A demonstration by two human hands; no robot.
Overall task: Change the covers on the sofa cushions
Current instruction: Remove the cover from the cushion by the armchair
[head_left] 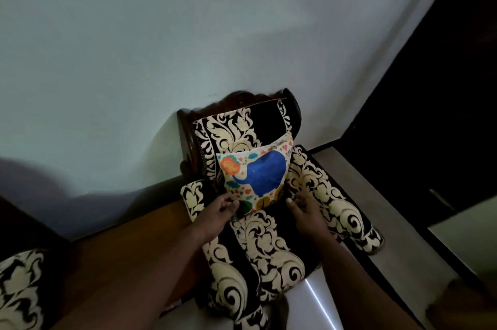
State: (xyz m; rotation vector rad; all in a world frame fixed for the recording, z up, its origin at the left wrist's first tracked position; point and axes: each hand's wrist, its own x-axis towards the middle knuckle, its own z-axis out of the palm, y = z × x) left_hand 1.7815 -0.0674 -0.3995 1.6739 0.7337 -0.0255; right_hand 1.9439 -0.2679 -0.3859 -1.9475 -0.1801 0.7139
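A cushion (256,173) in a cream cover with a blue elephant print leans upright against the backrest of a black-and-cream floral armchair (258,243). My left hand (219,212) is at the cushion's lower left corner, its fingers curled and touching the edge of the cover. My right hand (305,211) lies just off the cushion's lower right corner, fingers fairly straight, over the seat beside the right armrest. Whether the right hand touches the cushion is unclear in the dim light.
A pale wall (188,34) stands behind the armchair. A brown wooden surface (129,243) lies to the left, with another floral sofa arm (18,289) at the bottom left. A dark doorway or cabinet (430,114) is at the right, above a grey floor (376,222).
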